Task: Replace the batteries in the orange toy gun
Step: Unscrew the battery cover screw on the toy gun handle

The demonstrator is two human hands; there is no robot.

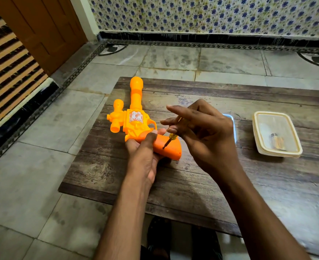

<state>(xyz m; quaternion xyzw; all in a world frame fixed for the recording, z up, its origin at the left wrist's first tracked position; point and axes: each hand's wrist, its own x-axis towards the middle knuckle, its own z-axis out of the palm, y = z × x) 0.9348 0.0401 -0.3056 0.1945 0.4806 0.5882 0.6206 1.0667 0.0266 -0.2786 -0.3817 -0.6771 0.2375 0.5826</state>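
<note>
While your left hand (pixel 145 152) wraps around the grip of the orange toy gun (pixel 136 119), thumb laid across the top of the handle, the toy lies near the left edge of the wooden board (pixel 192 175), its long barrel pointing toward the far left corner. Your right hand (pixel 207 136) pinches a small screwdriver (pixel 171 139) with a yellow translucent handle between thumb and fingertips, the index finger stretched out straight above it. The dark tip of the driver touches the upper face of the orange handle, close to its butt end, and the shaft leans down to the left.

Near the right edge of the board sits a clear plastic container (pixel 293 147) with a cream rim; something small and cylindrical lies inside, too blurred to identify. Just behind your right hand a pale blue-edged object (pixel 231 119) peeks out, mostly hidden. The board rests on a grey tiled floor (pixel 42 166).
</note>
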